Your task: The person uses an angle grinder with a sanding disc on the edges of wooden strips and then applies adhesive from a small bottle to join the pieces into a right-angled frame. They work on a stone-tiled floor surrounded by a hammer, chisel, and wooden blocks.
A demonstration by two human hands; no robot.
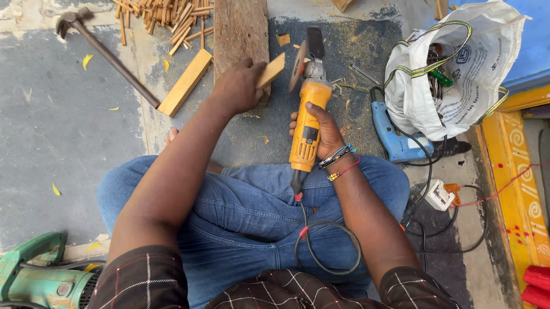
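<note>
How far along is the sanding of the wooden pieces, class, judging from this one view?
Seemingly done: a pile of thin wooden strips lies ahead. In hand: the left hand presses a small wood piece to the disc of the yellow angle grinder, gripped by the right hand. Possibly left: the longer wood block.

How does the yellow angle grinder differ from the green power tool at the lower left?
The yellow angle grinder is gripped by the right hand in the middle of the view; the green power tool lies untouched on the ground at the person's left. The grinder shows whole, disc included; the green tool is cut off by the frame edge. Both have a cord.
</note>
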